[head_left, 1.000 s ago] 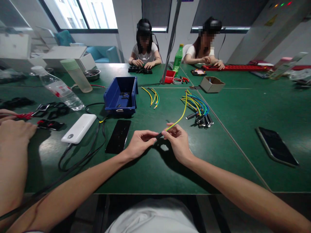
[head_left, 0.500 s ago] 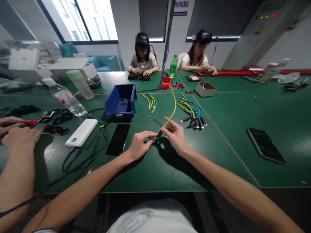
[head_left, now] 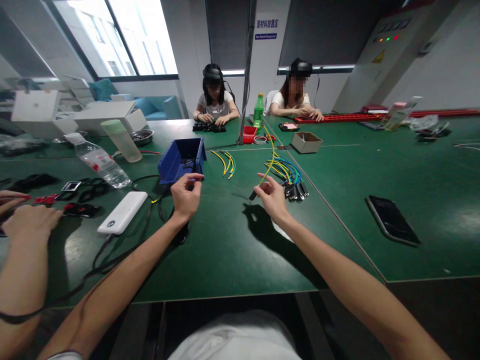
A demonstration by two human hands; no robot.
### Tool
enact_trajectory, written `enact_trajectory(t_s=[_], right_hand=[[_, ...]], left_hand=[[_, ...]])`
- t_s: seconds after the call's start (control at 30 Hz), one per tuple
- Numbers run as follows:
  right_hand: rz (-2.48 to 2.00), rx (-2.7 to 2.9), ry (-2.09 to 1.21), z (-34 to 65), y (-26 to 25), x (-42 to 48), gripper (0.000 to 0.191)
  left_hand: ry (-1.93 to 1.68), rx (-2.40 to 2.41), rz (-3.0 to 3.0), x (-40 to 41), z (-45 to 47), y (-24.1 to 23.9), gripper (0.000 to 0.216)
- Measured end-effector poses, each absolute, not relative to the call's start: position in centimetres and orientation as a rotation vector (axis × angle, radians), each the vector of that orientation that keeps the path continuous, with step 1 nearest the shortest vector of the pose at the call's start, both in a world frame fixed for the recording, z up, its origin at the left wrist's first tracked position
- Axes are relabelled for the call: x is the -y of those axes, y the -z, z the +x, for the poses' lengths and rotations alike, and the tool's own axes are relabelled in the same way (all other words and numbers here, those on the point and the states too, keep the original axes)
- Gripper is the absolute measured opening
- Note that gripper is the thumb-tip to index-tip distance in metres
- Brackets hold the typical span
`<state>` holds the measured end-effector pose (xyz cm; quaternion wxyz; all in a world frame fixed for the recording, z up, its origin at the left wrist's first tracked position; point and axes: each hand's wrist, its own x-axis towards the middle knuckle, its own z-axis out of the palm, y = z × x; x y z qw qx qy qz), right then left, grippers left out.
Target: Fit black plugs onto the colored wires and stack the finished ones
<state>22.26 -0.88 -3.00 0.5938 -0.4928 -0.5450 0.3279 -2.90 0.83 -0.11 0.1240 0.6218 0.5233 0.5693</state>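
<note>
My right hand pinches a yellow-green wire near its lower end, where a black sleeve sticks out past the fingertips. The wire curves upward from there, clear of the table. Over the near edge of a blue bin hovers my left hand, its index finger stretched out and the thumb apart from it, nothing seen between them. Small dark pieces lie in the bin. Behind my right hand rests a bundle of yellow and blue wires with black ends. A few shorter wires lie beside the bin.
To the left are a white power bank with a black cable, a water bottle and another person's hands. A phone lies at right. Farther back stand a cardboard box, a red tray and a metal pole.
My left hand has let go of the black sleeve and moved left and away from me to the blue bin. My right hand keeps the wire. The camera view has shifted slightly.
</note>
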Motion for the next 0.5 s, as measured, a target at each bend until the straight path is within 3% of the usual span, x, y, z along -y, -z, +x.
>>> enact_trajectory(t_s=[0.17,0.27,0.5], right_hand=[[-1.185,1.300,-0.705,23.5,2.2,0.4,0.050],[-1.187,1.312,-0.733,24.1,1.7,0.2,0.052],[-1.190,1.258,-0.723,26.3,0.8,-0.9,0.059]], left_hand=[[-1.817,-1.796,1.778,-6.0,-5.8,-1.5,0.023],[-1.664,-1.994,1.904,-8.8,-7.7,-2.2,0.024],[-0.342,-2.053,2.256,-13.7,-11.3,-1.8,0.029]])
